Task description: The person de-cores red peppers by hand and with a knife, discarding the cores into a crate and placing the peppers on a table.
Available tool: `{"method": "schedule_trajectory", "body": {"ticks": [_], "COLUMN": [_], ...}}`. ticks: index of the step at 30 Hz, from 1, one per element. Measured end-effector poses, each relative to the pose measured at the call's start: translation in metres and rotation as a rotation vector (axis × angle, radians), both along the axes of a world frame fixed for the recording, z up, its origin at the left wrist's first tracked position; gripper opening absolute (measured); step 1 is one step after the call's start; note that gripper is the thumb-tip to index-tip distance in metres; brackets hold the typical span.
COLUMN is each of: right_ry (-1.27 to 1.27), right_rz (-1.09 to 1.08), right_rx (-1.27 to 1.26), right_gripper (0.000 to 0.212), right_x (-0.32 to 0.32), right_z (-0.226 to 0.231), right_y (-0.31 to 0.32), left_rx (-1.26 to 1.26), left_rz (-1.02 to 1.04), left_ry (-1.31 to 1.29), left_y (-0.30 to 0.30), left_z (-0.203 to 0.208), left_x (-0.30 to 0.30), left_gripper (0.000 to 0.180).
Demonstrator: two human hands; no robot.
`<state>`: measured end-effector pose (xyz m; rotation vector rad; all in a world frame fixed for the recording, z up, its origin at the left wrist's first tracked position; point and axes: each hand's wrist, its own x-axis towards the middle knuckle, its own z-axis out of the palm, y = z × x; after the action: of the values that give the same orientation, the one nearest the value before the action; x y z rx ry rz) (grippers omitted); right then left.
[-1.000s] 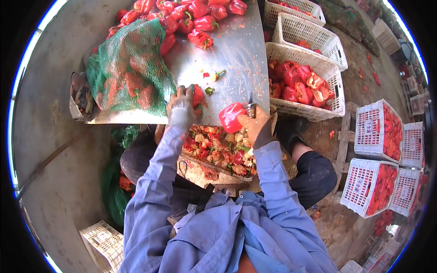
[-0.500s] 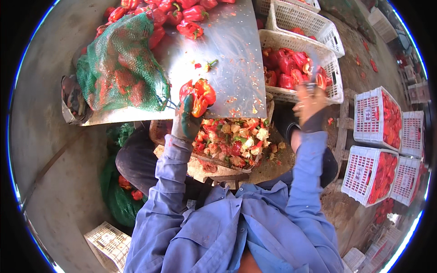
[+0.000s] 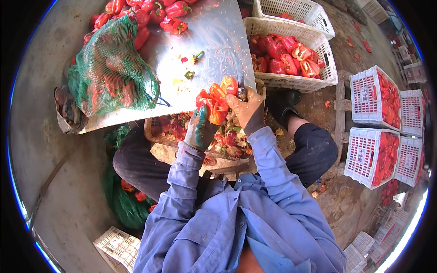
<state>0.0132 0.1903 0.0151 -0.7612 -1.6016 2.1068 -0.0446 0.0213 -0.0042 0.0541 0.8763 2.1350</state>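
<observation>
Over the seated worker's lap, the left hand (image 3: 201,129), in a grey-and-green glove, has its fingers curled about the lower left of an opened red-orange pepper (image 3: 217,108), which is held in front of the near edge of the table. The right hand (image 3: 248,109) closes round a dark-handled tool (image 3: 242,93), its thumb side against the pepper's right side; how firmly it presses there cannot be told. Directly below the hands lie pepper scraps (image 3: 231,142), partly hidden by them. Beyond, on the metal table (image 3: 214,45), are two green stem pieces, the nearer (image 3: 189,75) and the farther (image 3: 197,56); to their left a green net bag (image 3: 114,77) encloses red peppers. To the right of the table stands a pale crate (image 3: 298,83) of opened red peppers (image 3: 287,57). At the table's far left, behind the bag, whole red peppers (image 3: 157,13) are heaped.
</observation>
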Motion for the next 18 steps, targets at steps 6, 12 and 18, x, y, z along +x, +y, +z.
{"method": "schedule_trajectory", "body": {"ticks": [6, 12, 18], "right_ry": [0.054, 0.017, -0.020], "right_rz": [0.082, 0.029, 0.021], "right_rx": [0.100, -0.312, -0.175], "right_gripper": [0.016, 0.019, 0.021], "right_x": [0.007, 0.005, 0.005], "right_z": [0.014, -0.008, -0.022], "right_y": [0.012, 0.018, 0.009], "left_rx": [-0.057, -0.483, -0.289], "left_rz": [-0.007, 0.139, 0.013], "left_ry": [0.166, 1.511, 0.491], "left_y": [-0.013, -0.025, -0.001], "left_z": [-0.022, -0.027, 0.017], "left_x": [-0.003, -0.008, 0.010], "left_gripper": [0.053, 0.061, 0.052]}}
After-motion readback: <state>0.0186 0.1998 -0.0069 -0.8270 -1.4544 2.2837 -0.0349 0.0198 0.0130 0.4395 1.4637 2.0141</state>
